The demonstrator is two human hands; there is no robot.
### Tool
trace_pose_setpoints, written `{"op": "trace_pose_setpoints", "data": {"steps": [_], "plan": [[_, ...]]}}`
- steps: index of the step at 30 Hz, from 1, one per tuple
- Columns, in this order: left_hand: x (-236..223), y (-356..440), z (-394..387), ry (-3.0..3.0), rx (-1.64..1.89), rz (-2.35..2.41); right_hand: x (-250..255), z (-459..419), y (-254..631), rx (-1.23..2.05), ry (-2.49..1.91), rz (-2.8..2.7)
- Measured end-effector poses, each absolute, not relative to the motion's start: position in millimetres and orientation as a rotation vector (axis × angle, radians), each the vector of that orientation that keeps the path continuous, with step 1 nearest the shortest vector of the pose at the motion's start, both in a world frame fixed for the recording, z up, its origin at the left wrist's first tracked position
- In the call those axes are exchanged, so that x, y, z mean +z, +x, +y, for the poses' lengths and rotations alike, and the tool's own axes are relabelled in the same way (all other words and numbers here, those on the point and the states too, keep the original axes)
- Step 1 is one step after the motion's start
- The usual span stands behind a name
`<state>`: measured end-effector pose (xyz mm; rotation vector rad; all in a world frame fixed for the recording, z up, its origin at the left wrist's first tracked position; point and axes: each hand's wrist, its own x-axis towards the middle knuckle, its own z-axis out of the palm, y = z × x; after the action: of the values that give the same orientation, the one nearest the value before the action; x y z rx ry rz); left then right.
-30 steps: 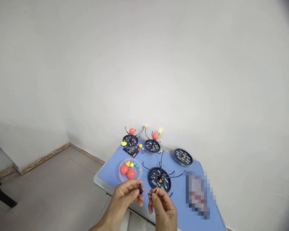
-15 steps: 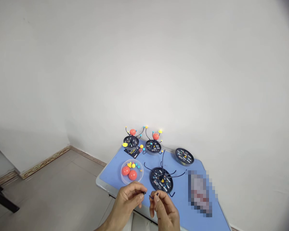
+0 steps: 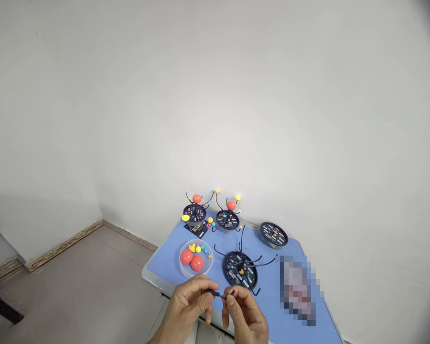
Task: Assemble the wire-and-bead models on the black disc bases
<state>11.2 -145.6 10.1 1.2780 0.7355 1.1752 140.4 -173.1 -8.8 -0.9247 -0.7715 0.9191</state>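
Blue tabletop [image 3: 172,265] fills the lower centre of the view, pushed up against a plain white wall w/ tiled floor to the left. At its far edge stand two finished models [image 3: 195,206] and [image 3: 228,214], each a black disc w/ an orange ball and small coloured balls on curved wires. A bare black disc [image 3: 273,234] sits apart to the right, and a blurred-out patch lies nearer on that side. Mid-table is a part-built base [image 3: 241,270] w/ several thin black wire arms fanning out, no balls on them yet. Left of it, a clear round dish [image 3: 196,256] holds two orange balls plus small yellow and teal ones.

Nearest the camera, both hands are raised over the front edge of the tabletop. Left hand [image 3: 189,306] has its fingers pinched closed on a small black connector piece [image 3: 214,293]. Right hand [image 3: 245,315] pinches the end of a thin black wire arm [image 3: 228,295].

Change vs 1 s ago: the two parts were clearly apart then, w/ the connector held more upright. At 0.5 s ago they were tip to tip. Now they look touching or just overlapping, so the wire seems to be going into the connector. Can't tell if it's fully seated, too small. Everything on the tabletop sits as before.
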Motion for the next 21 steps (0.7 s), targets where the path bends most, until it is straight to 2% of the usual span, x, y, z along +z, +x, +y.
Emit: {"op": "trace_pose_setpoints", "data": {"steps": [21], "plan": [[14.5,2.7,-148.8,1.173,1.210,0.802,-10.2,-177.5,131.3,0.641,-1.005,-0.831]]}}
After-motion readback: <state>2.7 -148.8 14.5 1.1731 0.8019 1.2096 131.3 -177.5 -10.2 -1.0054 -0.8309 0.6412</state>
